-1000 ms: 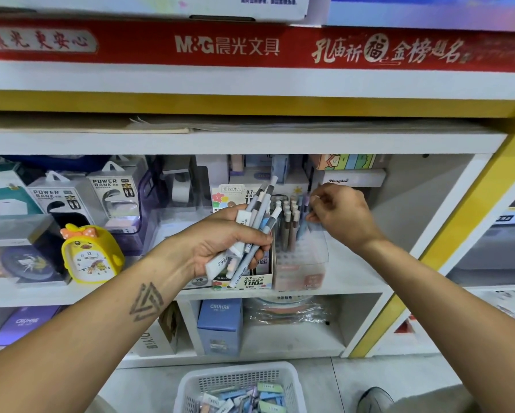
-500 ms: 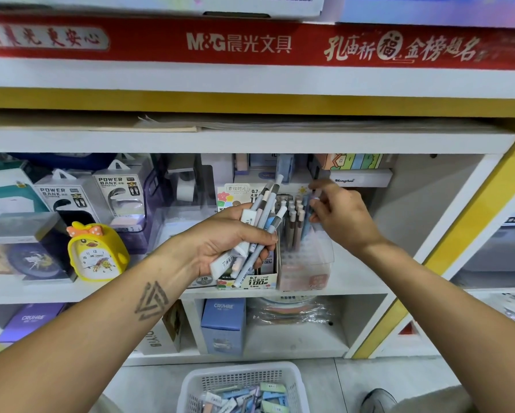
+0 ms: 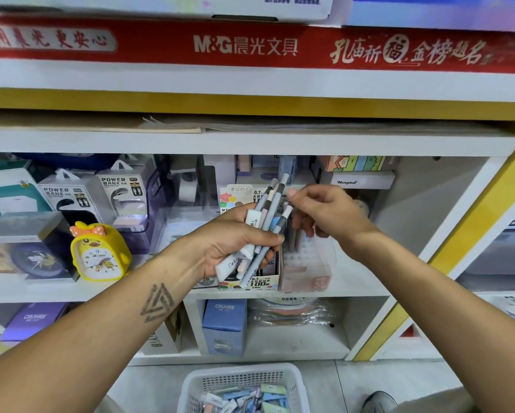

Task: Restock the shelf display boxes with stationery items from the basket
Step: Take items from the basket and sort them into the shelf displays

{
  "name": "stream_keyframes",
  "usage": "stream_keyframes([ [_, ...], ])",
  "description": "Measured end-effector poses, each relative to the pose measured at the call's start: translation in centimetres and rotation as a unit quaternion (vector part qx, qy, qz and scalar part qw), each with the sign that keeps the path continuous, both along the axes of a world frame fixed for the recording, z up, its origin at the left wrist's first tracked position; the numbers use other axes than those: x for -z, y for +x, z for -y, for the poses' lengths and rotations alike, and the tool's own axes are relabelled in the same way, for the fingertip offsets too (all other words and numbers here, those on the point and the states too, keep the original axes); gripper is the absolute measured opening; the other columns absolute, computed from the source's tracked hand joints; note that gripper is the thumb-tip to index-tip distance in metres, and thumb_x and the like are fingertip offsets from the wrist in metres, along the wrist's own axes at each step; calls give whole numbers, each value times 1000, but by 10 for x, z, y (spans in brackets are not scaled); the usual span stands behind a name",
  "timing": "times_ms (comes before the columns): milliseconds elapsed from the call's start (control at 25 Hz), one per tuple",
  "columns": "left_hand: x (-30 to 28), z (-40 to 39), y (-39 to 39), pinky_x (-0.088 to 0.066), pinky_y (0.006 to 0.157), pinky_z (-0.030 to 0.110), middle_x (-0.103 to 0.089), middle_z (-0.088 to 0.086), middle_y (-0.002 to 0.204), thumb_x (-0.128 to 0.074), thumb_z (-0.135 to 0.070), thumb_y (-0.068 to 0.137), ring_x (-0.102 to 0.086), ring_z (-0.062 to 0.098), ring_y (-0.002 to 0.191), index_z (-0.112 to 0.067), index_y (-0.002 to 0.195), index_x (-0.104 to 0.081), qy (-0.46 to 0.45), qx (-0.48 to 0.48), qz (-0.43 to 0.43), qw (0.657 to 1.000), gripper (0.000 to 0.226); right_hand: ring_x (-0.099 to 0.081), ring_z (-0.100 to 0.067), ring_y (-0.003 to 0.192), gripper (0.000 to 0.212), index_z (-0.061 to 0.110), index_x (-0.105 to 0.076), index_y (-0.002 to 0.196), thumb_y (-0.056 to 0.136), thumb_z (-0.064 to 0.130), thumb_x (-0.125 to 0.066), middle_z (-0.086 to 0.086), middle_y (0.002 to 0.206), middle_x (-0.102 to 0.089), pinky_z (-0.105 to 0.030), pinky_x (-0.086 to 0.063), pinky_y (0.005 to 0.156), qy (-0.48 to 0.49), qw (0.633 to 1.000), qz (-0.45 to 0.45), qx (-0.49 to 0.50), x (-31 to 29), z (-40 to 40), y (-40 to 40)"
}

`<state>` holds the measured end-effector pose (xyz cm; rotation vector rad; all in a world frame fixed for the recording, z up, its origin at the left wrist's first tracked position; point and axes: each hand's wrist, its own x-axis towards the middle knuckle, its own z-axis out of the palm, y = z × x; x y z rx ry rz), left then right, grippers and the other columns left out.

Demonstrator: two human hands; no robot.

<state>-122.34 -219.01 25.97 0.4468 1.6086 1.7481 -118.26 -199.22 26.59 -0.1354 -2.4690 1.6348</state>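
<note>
Bundle of pens (image 3: 269, 216) gripped in left hand (image 3: 229, 242), fingers curled round it, in front of middle shelf. Right hand (image 3: 324, 210) just beside pen tips, fingers bent above clear display box (image 3: 307, 263); whether pinching anything, cannot tell. White basket (image 3: 241, 380) of stationery on floor below; yellow clock (image 3: 100, 253) at left.

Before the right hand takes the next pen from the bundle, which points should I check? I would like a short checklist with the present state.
1. Left hand grips the pen bundle firmly: ok.
2. Right hand is at the pen tips: ok.
3. Right hand holds nothing: cannot tell.
4. Clear display box has room for more pens: ok.
5. Basket still holds stock: ok.
</note>
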Motion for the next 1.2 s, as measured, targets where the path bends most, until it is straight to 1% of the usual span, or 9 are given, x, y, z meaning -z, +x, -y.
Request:
stream_keyframes([
  [80,0,-1,2,-53,50,29,-67,16,74,-70,12,81,-65,22,57,-14,98,-68,-1,4,-7,1000,32,-48,-14,48,27,23,-73,78,91,47,-68,0,60,-64,-22,-33,41,-54,998,15,-17,-5,10,3],
  [200,1,-2,6,-54,52,28,-68,12,72,-69,14,80,-66,22,58,-14,108,-66,-11,19,-8,1000,40,-42,-11,48,32,3,-69,92,92,35,-71,0,62,-56,-22,-30,42,-115,993,-11,37,-7,13,0],
  [360,0,-1,6,-55,53,29,-68,13,74,-71,14,79,-66,23,58,-13,112,-65,-29,28,3,999,43,-55,-13,53,10,-3,-66,92,95,5,-63,-9,72,-64,-21,-44,47,-286,957,-14,47,-12,5,0],
  [480,-2,5,3,-56,52,30,-68,18,79,-71,13,79,-66,25,59,-11,107,-65,-39,25,2,999,38,-56,-14,53,12,-12,-63,102,98,-3,-56,-12,72,-62,-20,-47,49,-348,927,-83,111,-18,-16,-3],
  [640,-5,13,-3,-57,51,31,-70,19,76,-73,9,74,-65,24,56,-6,101,-65,-21,-20,24,999,32,-56,-17,47,8,-3,-59,101,94,0,-64,-12,66,-65,-27,-49,48,-74,979,-134,134,-16,-33,-3],
  [760,-7,17,-9,-57,53,34,-70,20,76,-72,9,75,-66,25,57,-5,105,-63,-18,-62,37,997,34,-70,-16,58,10,4,-58,97,94,7,-67,-11,71,-72,-38,-60,63,91,984,-128,84,-5,-28,-4],
  [840,-8,17,-10,-57,53,34,-70,21,76,-72,9,73,-65,25,57,-6,105,-63,-13,-74,43,996,37,-73,-11,66,9,14,-59,92,96,13,-67,-5,74,-74,-36,-62,70,149,981,-118,50,3,-21,-3],
  [960,-7,16,-8,-58,53,34,-71,21,76,-74,9,72,-66,25,57,-6,102,-65,-12,-67,44,997,35,-70,-2,70,15,23,-54,87,98,16,-63,3,78,-72,-31,-61,70,235,966,-110,13,11,-14,-1],
  [1200,-3,16,-11,-58,53,33,-71,19,76,-74,8,75,-67,24,58,-5,101,-66,-19,-57,29,998,30,-68,-19,72,13,16,-53,87,96,15,-63,0,75,-70,-42,-56,66,335,935,-114,-23,14,-7,0],
])
